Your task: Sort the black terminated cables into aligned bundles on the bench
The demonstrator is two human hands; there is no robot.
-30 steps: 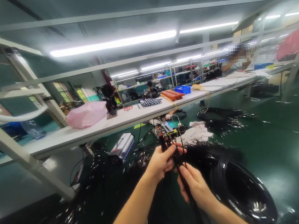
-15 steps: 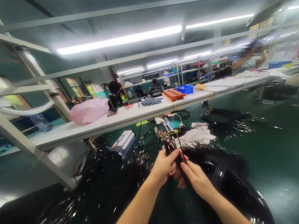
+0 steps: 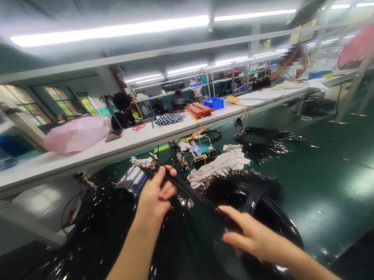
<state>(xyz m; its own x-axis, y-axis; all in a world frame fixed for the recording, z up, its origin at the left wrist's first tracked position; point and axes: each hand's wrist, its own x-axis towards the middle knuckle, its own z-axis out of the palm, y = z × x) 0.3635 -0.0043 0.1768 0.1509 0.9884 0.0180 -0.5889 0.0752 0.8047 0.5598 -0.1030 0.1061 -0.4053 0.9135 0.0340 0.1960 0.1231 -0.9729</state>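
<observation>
A bundle of thin black cables (image 3: 192,191) runs slantwise between my two hands. My left hand (image 3: 155,192) is closed round it near the upper end, where bare metallic and coppery tips (image 3: 146,163) stick out. Lower down and to the right, my right hand (image 3: 246,231) grips the same bundle between thumb and fingers. Below my hands the cables are dark and blurred. Beyond my right hand a thick coil of black cable (image 3: 267,207) lies on the green floor, its many ends fanned out.
A long white bench (image 3: 133,140) crosses ahead, bearing a pink bag (image 3: 77,134), an orange rack (image 3: 200,109) and a blue bin (image 3: 214,103). White cloth (image 3: 223,163) and another cable coil (image 3: 257,143) lie on the floor. A co-worker (image 3: 289,69) is behind the bench at right.
My hands have moved apart along the cables: the left went up and left, the right lower. The bundle now leans left. My view has turned slightly right.
</observation>
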